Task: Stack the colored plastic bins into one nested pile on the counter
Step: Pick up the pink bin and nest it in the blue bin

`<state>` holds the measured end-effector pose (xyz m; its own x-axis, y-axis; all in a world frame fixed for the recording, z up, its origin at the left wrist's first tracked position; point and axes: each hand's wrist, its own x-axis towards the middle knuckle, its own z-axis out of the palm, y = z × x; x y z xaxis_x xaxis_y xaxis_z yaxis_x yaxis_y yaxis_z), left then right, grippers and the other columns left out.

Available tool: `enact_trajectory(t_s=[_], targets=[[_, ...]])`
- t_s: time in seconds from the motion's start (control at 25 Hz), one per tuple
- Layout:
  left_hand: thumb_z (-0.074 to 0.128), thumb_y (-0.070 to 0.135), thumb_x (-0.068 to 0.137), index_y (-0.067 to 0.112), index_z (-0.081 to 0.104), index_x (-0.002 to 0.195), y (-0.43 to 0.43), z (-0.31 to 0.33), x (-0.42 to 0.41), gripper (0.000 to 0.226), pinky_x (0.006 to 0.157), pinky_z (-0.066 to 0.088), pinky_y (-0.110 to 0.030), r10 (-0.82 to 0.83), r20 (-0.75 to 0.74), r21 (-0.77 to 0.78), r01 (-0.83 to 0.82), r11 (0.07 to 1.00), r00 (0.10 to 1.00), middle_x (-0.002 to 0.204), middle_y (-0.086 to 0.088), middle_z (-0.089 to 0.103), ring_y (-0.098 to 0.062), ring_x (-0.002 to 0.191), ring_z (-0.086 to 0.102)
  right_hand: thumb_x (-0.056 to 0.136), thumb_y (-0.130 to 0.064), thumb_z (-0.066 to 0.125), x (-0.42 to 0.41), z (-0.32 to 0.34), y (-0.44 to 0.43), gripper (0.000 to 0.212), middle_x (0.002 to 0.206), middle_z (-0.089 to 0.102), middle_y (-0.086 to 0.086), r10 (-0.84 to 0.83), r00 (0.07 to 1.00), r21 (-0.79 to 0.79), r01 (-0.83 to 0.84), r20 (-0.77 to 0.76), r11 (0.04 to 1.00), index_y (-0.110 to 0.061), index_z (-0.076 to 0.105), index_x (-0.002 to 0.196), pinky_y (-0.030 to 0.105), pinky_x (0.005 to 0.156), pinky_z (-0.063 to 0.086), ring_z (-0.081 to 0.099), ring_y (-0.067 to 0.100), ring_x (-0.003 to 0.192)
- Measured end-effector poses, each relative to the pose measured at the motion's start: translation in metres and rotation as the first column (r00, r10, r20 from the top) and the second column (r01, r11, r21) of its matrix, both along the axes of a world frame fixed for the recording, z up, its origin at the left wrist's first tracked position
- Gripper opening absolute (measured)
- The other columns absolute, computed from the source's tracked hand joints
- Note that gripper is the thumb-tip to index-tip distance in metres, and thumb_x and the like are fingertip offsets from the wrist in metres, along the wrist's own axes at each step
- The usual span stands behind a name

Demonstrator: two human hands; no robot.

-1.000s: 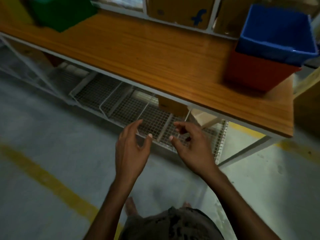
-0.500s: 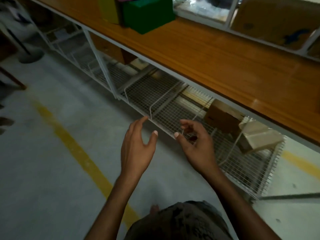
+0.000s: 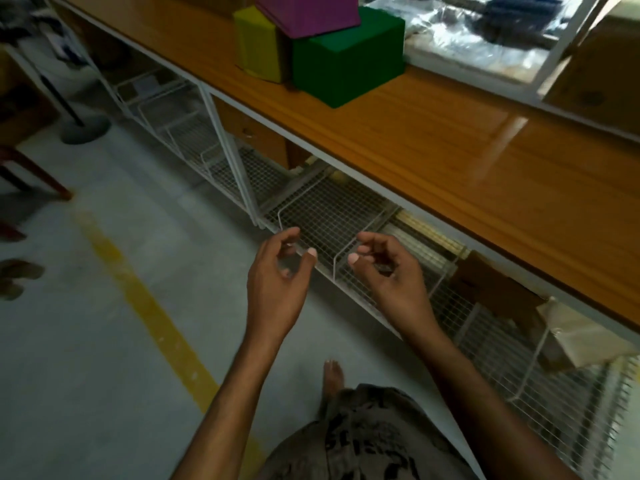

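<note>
On the wooden counter (image 3: pixel 433 140) at the top of the view stand three bins close together: a green bin (image 3: pixel 349 60) upside down, a yellow bin (image 3: pixel 258 50) to its left, and a magenta bin (image 3: pixel 311 12) tilted on top of both. My left hand (image 3: pixel 277 282) and my right hand (image 3: pixel 388 275) hover side by side in front of me, below the counter edge, fingers curled and apart, holding nothing. Both hands are well short of the bins. The blue and red bins are out of view.
White wire-mesh shelves (image 3: pixel 329 216) run under the counter, with cardboard boxes (image 3: pixel 498 289) on them at the right. A yellow line (image 3: pixel 156 320) crosses the grey floor. A stand base (image 3: pixel 85 128) and a chair leg (image 3: pixel 38 174) are at the left.
The view has swung left along the counter: the blue and red bins left the frame, and the green, yellow and magenta bins came closer. Both hands stay empty and curled slightly.
</note>
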<state>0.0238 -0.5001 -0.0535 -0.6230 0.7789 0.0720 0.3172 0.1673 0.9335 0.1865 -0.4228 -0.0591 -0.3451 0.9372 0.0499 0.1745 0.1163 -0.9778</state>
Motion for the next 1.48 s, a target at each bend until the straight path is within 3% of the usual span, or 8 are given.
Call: enact_trajectory(t_s=[0.12, 0.24, 0.48, 0.84, 1.0, 1.16, 1.48], targets=[[0.072, 0.028, 0.094, 0.031, 0.063, 0.130, 0.058, 0.008, -0.044, 0.037, 0.075, 0.048, -0.005, -0.011, 0.007, 0.004, 0.011, 1.000, 1.000, 0.124, 0.014, 0.065, 0.002, 0.113, 0.061, 0.093, -0.025, 0.074, -0.043, 0.010, 0.062, 0.030, 0.109, 0.069, -0.007, -0.009, 1.000, 0.006, 0.010, -0.021, 1.000, -0.025, 0.067, 0.122, 0.031, 0.093, 0.058, 0.066, 0.007, 0.101], [0.071, 0.029, 0.095, 0.029, 0.062, 0.133, 0.118, 0.020, -0.088, 0.039, 0.087, 0.053, -0.018, -0.022, -0.036, 0.020, 0.023, 1.000, 0.999, 0.127, 0.013, 0.065, 0.002, 0.114, 0.061, 0.094, -0.028, 0.072, -0.084, 0.022, 0.121, 0.031, 0.112, 0.068, -0.010, -0.024, 1.000, 0.031, 0.024, -0.005, 0.999, -0.026, 0.066, 0.124, 0.026, 0.090, 0.056, 0.064, 0.002, 0.102], [0.070, 0.030, 0.095, 0.033, 0.060, 0.133, 0.216, 0.035, -0.167, 0.039, 0.094, 0.053, -0.026, -0.101, -0.073, 0.024, 0.103, 0.994, 0.992, 0.132, 0.010, 0.062, -0.004, 0.119, 0.059, 0.094, -0.028, 0.071, -0.156, 0.032, 0.205, 0.028, 0.110, 0.068, -0.012, -0.064, 0.997, 0.067, 0.061, 0.033, 0.996, -0.032, 0.065, 0.121, 0.022, 0.082, 0.056, 0.065, 0.002, 0.100], [0.070, 0.029, 0.095, 0.037, 0.061, 0.126, 0.378, 0.031, -0.322, 0.033, 0.082, 0.052, -0.029, -0.326, -0.107, 0.080, 0.335, 0.939, 0.939, 0.126, 0.014, 0.061, -0.001, 0.116, 0.057, 0.091, -0.022, 0.075, -0.300, 0.043, 0.331, 0.029, 0.105, 0.070, -0.011, -0.360, 0.933, 0.184, 0.354, -0.001, 0.917, -0.025, 0.067, 0.119, 0.030, 0.073, 0.053, 0.066, 0.001, 0.094], [0.071, 0.027, 0.094, 0.035, 0.061, 0.125, 0.437, 0.050, -0.378, 0.033, 0.083, 0.058, -0.039, -0.387, -0.134, 0.111, 0.401, 0.909, 0.913, 0.123, 0.013, 0.063, -0.003, 0.113, 0.059, 0.090, -0.023, 0.077, -0.351, 0.063, 0.385, 0.033, 0.109, 0.070, -0.011, -0.452, 0.892, 0.227, 0.438, 0.011, 0.870, -0.024, 0.067, 0.122, 0.018, 0.078, 0.052, 0.065, -0.001, 0.101], [0.071, 0.024, 0.091, 0.027, 0.060, 0.130, 0.500, 0.066, -0.402, 0.040, 0.086, 0.059, -0.046, -0.435, -0.130, 0.178, 0.453, 0.874, 0.891, 0.126, 0.008, 0.062, -0.008, 0.114, 0.060, 0.086, -0.031, 0.077, -0.369, 0.082, 0.448, 0.037, 0.118, 0.068, -0.007, -0.548, 0.836, 0.315, 0.512, 0.031, 0.799, -0.029, 0.065, 0.121, 0.036, 0.083, 0.058, 0.065, 0.012, 0.107], [0.073, 0.029, 0.086, 0.022, 0.052, 0.139, 0.579, 0.091, -0.393, 0.058, 0.100, 0.052, -0.048, -0.404, -0.157, 0.297, 0.433, 0.851, 0.901, 0.139, 0.001, 0.050, -0.018, 0.126, 0.055, 0.089, -0.049, 0.071, -0.361, 0.117, 0.554, 0.048, 0.127, 0.063, -0.004, -0.667, 0.744, 0.353, 0.612, 0.047, 0.707, -0.023, 0.062, 0.128, 0.040, 0.092, 0.056, 0.063, 0.014, 0.109]])
